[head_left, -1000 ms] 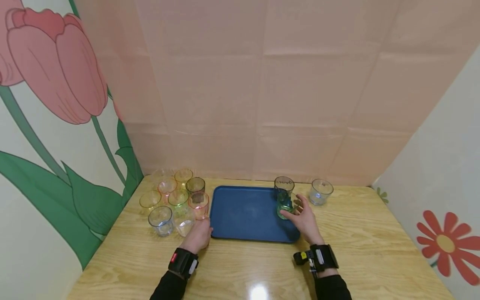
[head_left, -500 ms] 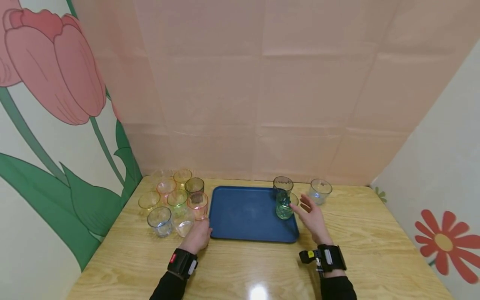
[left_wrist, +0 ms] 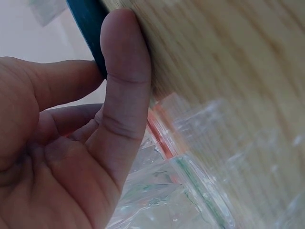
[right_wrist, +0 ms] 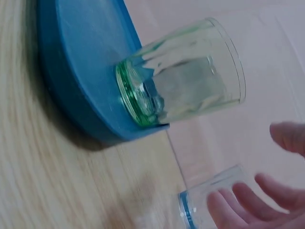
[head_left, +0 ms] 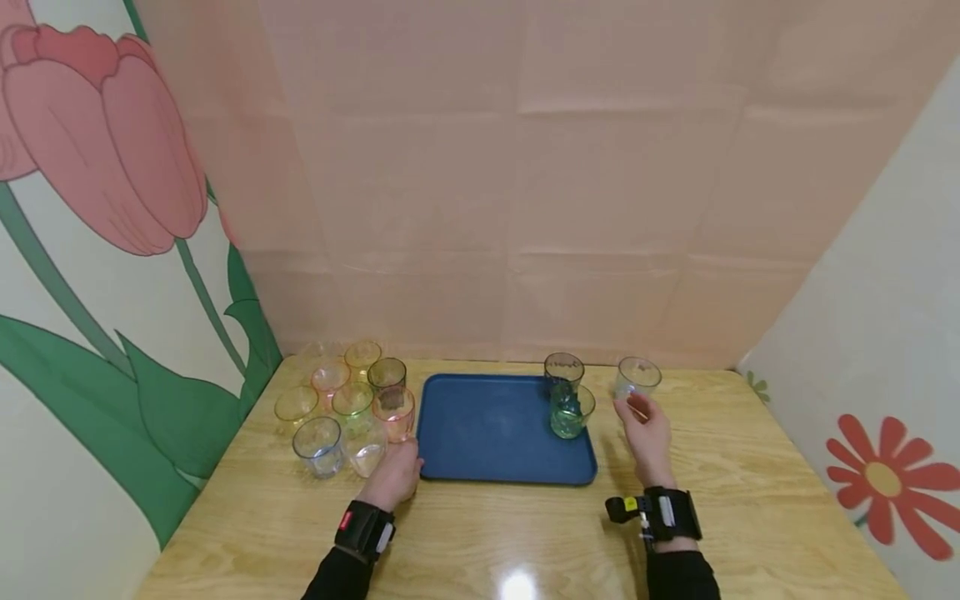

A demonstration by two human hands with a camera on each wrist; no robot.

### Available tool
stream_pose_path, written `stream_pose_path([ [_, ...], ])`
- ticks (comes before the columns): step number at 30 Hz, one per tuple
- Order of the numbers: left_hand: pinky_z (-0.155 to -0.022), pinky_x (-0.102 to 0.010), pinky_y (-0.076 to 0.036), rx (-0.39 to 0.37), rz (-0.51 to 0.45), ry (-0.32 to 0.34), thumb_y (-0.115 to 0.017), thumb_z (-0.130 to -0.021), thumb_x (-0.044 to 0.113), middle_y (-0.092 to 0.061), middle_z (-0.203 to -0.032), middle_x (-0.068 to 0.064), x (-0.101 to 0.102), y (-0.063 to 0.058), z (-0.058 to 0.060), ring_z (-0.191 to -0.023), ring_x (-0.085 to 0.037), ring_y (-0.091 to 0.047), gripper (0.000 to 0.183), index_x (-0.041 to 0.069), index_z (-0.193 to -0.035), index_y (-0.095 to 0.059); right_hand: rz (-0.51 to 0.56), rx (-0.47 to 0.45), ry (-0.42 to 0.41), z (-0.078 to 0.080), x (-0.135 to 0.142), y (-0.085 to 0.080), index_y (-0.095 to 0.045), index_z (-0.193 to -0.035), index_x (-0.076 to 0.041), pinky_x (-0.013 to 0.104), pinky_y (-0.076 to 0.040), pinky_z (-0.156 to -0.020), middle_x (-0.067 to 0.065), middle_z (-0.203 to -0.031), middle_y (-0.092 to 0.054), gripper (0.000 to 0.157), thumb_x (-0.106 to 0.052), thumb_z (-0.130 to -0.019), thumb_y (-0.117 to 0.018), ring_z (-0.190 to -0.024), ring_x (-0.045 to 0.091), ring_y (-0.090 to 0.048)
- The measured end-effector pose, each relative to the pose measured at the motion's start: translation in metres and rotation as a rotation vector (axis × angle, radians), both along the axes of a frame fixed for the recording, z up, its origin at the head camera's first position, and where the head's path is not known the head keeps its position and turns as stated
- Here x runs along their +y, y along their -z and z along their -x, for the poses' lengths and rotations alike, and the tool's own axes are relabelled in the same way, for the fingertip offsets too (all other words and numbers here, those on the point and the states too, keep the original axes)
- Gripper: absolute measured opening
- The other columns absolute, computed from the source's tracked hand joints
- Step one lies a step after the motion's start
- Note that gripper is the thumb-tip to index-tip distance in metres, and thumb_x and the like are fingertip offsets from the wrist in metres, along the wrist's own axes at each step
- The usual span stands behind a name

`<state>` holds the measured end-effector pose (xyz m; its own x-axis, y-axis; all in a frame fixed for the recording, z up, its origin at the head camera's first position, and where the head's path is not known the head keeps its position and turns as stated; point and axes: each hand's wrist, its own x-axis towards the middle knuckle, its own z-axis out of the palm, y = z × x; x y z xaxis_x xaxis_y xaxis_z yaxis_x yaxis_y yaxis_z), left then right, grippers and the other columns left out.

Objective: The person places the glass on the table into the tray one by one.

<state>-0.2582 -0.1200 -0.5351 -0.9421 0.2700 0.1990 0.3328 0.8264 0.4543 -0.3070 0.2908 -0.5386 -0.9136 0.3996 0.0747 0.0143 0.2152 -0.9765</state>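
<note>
My left hand (head_left: 393, 477) pinches the near left corner of a blue tray (head_left: 480, 429); in the left wrist view a finger and thumb meet at the tray's edge (left_wrist: 88, 36). A green-tinted glass (head_left: 567, 423) stands upright on the tray's right side, and a dark-tinted glass (head_left: 563, 367) stands just behind it. My right hand (head_left: 648, 437), with loosely bent fingers, is right of the tray, at the near side of a clear glass (head_left: 637, 375). In the right wrist view that glass (right_wrist: 188, 210) shows a blue base, partly behind the fingers; contact cannot be told.
Left of the tray several tinted glasses crowd together, among them a blue-rimmed glass (head_left: 318, 450), a pink glass (head_left: 394, 408) and a yellow glass (head_left: 296, 406). A covered wall (head_left: 480, 208) rises behind the wooden table (head_left: 465, 533).
My right hand has let go of the green-tinted glass, leaving it on the tray, and moved right to the clear glass. My left hand has stayed at the tray's corner.
</note>
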Motion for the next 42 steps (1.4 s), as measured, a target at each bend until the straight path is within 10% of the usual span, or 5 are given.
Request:
stream_pose_path([
  [9,-0.067,-0.043,-0.054,0.008,-0.008,-0.001,-0.066,-0.092,-0.003,-0.06,-0.076,-0.01,0.0,0.005,-0.001,-0.075,-0.03,-0.065,0.009,-0.001,-0.086,-0.06,0.04,-0.071,0.183,0.012,0.016,0.01,-0.027,-0.156,0.002,0.056,-0.035,-0.112,0.029,-0.153,-0.034,0.078,-0.034,-0.098,-0.065,-0.14,0.045,-0.035],
  [28,-0.065,-0.044,-0.055,0.042,0.027,-0.016,-0.069,-0.09,-0.003,-0.06,-0.071,-0.01,0.0,0.0,0.001,-0.073,-0.031,-0.067,0.014,0.0,-0.08,-0.058,-0.077,-0.086,0.154,0.059,0.028,0.013,-0.006,-0.161,0.002,0.057,-0.028,-0.117,0.031,-0.161,-0.02,0.107,-0.032,-0.089,-0.078,-0.147,0.046,-0.023],
  [42,-0.067,-0.043,-0.055,-0.003,0.025,-0.021,-0.068,-0.092,-0.001,-0.061,-0.074,-0.009,0.001,-0.001,0.0,-0.076,-0.03,-0.067,0.011,-0.001,-0.084,-0.06,-0.149,-0.01,0.18,0.074,0.04,0.019,-0.022,-0.16,-0.003,0.055,-0.031,-0.115,0.026,-0.16,-0.03,0.102,-0.035,-0.086,-0.082,-0.146,0.043,-0.03],
])
